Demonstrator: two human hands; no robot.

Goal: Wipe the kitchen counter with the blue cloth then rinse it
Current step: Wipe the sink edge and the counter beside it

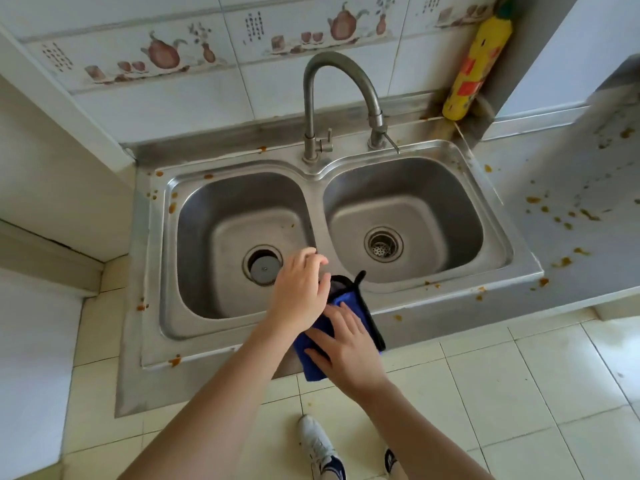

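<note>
The blue cloth (349,303), edged in black, hangs folded over the front rim of the steel double sink (429,289), by the divider between the basins. My left hand (299,289) holds the cloth's upper left part, fingers curled above the left basin. My right hand (341,341) lies on the cloth's lower part with its fingers spread and fairly straight. The steel counter (571,216) to the right of the sink is spattered with orange-brown spots. More spots dot the sink rim on the left (172,206) and the front edge.
A curved faucet (337,98) stands behind the sink, its spout over the right basin. A yellow wrapped pipe (476,60) runs up the back right corner. The left basin's drain (262,265) is plugged; the right one (383,244) has a strainer. A wall is close on the left.
</note>
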